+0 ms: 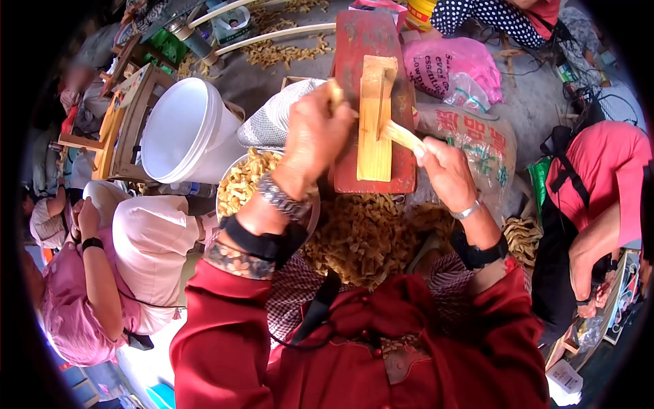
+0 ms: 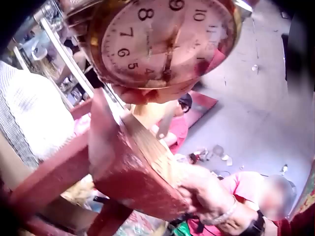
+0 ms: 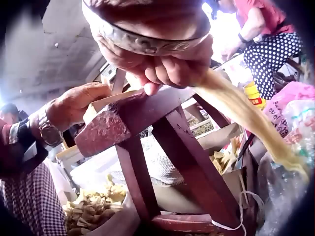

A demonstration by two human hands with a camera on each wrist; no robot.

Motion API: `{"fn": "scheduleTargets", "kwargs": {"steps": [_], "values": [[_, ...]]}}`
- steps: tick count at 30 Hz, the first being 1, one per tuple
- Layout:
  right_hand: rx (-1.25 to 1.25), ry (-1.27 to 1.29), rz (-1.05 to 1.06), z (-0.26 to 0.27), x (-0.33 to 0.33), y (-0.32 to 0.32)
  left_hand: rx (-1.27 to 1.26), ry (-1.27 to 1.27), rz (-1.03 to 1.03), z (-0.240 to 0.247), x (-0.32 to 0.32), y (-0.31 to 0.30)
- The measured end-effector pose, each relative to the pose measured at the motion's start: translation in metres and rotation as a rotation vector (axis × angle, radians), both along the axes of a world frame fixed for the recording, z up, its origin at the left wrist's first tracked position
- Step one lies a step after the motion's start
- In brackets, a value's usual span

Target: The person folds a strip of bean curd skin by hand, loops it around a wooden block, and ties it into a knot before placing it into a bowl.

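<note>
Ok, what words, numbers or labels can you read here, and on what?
"4, 5, 6, 7, 8, 9, 10": wristwatch dial; remaining numerals faint, small print unreadable.
"essenti", "Low": pink plastic bag; its other words are unclear.
"品", apparently: printed sack; its other red characters are too blurred.
Yellow container: label too small to read.

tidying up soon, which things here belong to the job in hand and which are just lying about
Likely part of the job:
wooden block
red bench under it
tan strip in the right hand
heaped tan pieces below

Seemingly just lying about:
pink bag
yellow tub
green plastic
</note>
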State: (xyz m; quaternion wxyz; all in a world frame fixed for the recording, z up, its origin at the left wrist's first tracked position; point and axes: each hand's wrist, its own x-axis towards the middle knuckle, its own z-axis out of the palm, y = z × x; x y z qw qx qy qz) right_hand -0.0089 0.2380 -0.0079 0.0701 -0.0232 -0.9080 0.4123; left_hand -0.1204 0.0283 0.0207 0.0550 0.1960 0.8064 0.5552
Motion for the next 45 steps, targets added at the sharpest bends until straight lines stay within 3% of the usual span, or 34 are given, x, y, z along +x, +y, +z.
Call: {"fn": "scheduleTargets", "kwargs": {"steps": [1, 2, 5, 7, 8, 11, 12, 13, 15, 18, 19, 20, 22, 25, 29, 30, 31, 33, 35, 36, 37, 39, 41, 44, 45], "values": [[-0.079, 0.001, 0.016, 0.007, 0.006, -0.005, -0.07, 0.038, 0.037, 0.01, 0.0, -0.005], [-0.157, -0.002, 0.033, 0.018, 0.015, -0.011, -0.015, -0.211, 0.007, 0.022, 0.007, -0.013], [-0.364, -0.103, 0.048, 0.047, 0.034, -0.035, -0.126, -0.277, -0.173, 0.059, 0.041, -0.032], [-0.489, -0.078, 0.137, 0.058, 0.041, -0.054, -0.254, -0.323, -0.22, 0.065, 0.066, -0.041], [-0.492, 0.023, 0.201, 0.056, 0.043, -0.064, -0.251, -0.468, -0.24, 0.065, 0.078, -0.047], [-0.514, 0.226, 0.373, 0.051, 0.055, -0.093, -0.421, -0.201, -0.419, 0.037, 0.109, -0.063], [-0.556, 0.256, 0.383, 0.052, 0.061, -0.104, -0.339, -0.391, -0.446, 0.03, 0.117, -0.058], [-0.502, 0.125, 0.53, 0.055, 0.068, -0.107, -0.259, -0.579, -0.463, 0.023, 0.124, -0.053], [-0.459, 0.241, 0.554, 0.051, 0.084, -0.126, -0.105, -0.945, -0.468, 0.013, 0.136, -0.044], [-0.608, 0.166, 0.784, 0.045, 0.103, -0.145, 0.125, -1.488, -0.41, 0.005, 0.149, -0.033], [-0.659, 0.143, 0.867, 0.045, 0.107, -0.149, 0.124, -1.499, -0.411, 0.004, 0.148, -0.027], [-0.5, 0.208, 0.871, 0.049, 0.114, -0.15, 0.124, -1.51, -0.411, 0.003, 0.146, -0.018], [-0.571, 0.211, 0.865, 0.056, 0.116, -0.148, 0.197, -1.539, -0.331, 0.008, 0.151, -0.002], [-0.664, 0.235, 0.781, 0.059, 0.115, -0.142, 0.196, -1.524, -0.42, 0.011, 0.14, 0.001], [-0.767, 0.485, 0.343, 0.06, 0.1, -0.12, 0.114, -1.066, -0.38, 0.027, 0.123, -0.025], [-0.751, 0.519, 0.217, 0.057, 0.093, -0.111, 0.082, -0.587, -0.297, 0.015, 0.139, -0.043], [-0.772, 0.622, 0.059, 0.052, 0.085, -0.107, 0.084, -0.576, -0.306, 0.021, 0.141, -0.042], [-0.607, 0.58, -0.037, 0.043, 0.075, -0.096, 0.088, -0.554, -0.322, 0.034, 0.145, -0.041], [-0.597, 0.451, -0.093, 0.033, 0.079, -0.098, -0.156, -0.081, -0.328, 0.044, 0.145, -0.029], [-0.582, 0.274, -0.082, 0.04, 0.081, -0.093, -0.281, 0.27, -0.337, 0.046, 0.144, -0.027], [-0.567, 0.095, -0.068, 0.046, 0.083, -0.089, -0.301, 0.377, -0.333, 0.048, 0.142, -0.025], [-0.391, 0.208, 0.044, 0.039, 0.08, -0.086, -0.346, 0.591, -0.32, 0.051, 0.14, -0.024], [-0.29, 0.272, 0.159, 0.036, 0.077, -0.083, -0.355, 0.669, -0.233, 0.049, 0.146, -0.023], [-0.228, 0.285, 0.339, 0.036, 0.075, -0.073, -0.327, 0.725, -0.339, 0.044, 0.138, -0.024], [-0.342, 0.23, 0.341, 0.036, 0.074, -0.071, -0.321, 0.77, -0.405, 0.044, 0.133, -0.022]]}}
